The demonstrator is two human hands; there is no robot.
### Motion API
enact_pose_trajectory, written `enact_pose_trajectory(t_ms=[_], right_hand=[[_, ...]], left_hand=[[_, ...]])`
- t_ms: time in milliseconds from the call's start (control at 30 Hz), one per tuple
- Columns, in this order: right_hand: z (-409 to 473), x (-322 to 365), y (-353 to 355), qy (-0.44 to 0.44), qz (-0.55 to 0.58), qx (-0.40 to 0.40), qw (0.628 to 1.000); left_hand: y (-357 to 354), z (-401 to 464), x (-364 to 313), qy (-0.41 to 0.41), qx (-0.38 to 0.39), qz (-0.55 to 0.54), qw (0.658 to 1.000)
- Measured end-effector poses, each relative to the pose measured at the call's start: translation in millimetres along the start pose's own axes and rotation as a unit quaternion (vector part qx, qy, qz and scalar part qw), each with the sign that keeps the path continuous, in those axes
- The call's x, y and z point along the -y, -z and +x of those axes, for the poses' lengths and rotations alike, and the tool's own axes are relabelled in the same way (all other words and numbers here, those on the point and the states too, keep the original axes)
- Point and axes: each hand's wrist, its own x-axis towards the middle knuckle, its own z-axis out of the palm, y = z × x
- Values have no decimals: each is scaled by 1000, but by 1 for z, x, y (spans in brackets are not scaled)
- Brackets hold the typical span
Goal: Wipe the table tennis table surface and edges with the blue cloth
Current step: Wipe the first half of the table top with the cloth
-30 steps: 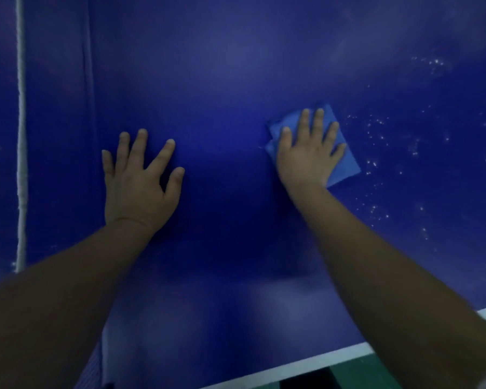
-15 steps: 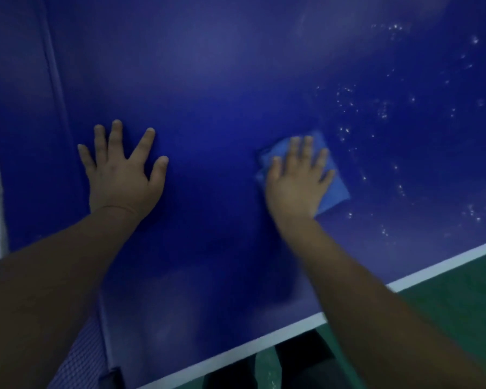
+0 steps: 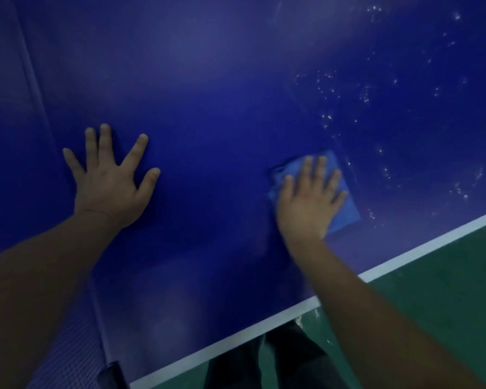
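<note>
The dark blue table tennis table fills most of the view. Its white edge line runs diagonally along the near side. A folded blue cloth lies flat on the surface near that edge. My right hand presses on the cloth with straight, spread fingers and covers most of it. My left hand rests flat on the bare table to the left, fingers spread. White specks dot the surface to the right of and beyond the cloth.
The net and its post clamp stand at the lower left, running up the left side. Green floor lies past the table edge at the lower right. Dark trousers show below the edge.
My right hand has slid the cloth back toward the near edge of the table. The view has shifted, showing more edge line and floor. My left hand stays flat in place.
</note>
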Motion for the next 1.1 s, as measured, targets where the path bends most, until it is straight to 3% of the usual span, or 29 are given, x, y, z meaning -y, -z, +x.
enact_pose_trajectory(t_ms=[67,133,167,267,367,467,500,567,633,700,767,867,933,967,1033,1100], right_hand=[[-40,33,-9,155,11,-7,988],[-80,32,-15,324,2,23,946],[-84,18,-14,361,1,32,932],[-49,-45,-5,298,-17,29,954],[5,-113,13,113,-35,39,992],[12,-106,19,-71,6,26,997],[-5,-87,15,-62,0,18,998],[-57,-51,3,110,7,6,994],[-106,-48,-4,328,-9,44,944],[-90,-89,-4,392,-10,53,918],[-38,-145,0,310,-36,24,950],[42,-225,26,36,-40,27,998],[61,-231,38,-116,8,23,993],[57,-217,35,-144,16,15,989],[25,-174,22,-78,1,-9,997],[-32,-131,7,127,-12,-8,992]], left_hand=[[0,-1,-2,1,-2,15,1000],[1,-2,-4,4,-1,40,999],[2,-3,-6,5,3,51,999],[6,-9,-14,-1,-2,57,998],[5,-31,-38,-3,-23,-1,1000],[-5,-60,-83,-21,-17,-40,999],[-9,-67,-101,-31,-12,-51,998],[-18,-76,-135,-49,-6,-65,997],[-28,-83,-161,-64,-5,-60,996],[-38,-86,-174,-78,0,-37,996],[-44,-87,-176,-76,4,-22,997],[-43,-87,-175,-77,-1,-25,997],[-43,-87,-175,-73,0,-27,997],[-42,-86,-176,-70,1,-29,997],[-41,-86,-177,-66,-1,-32,997],[-42,-87,-177,-64,-5,-33,997]])
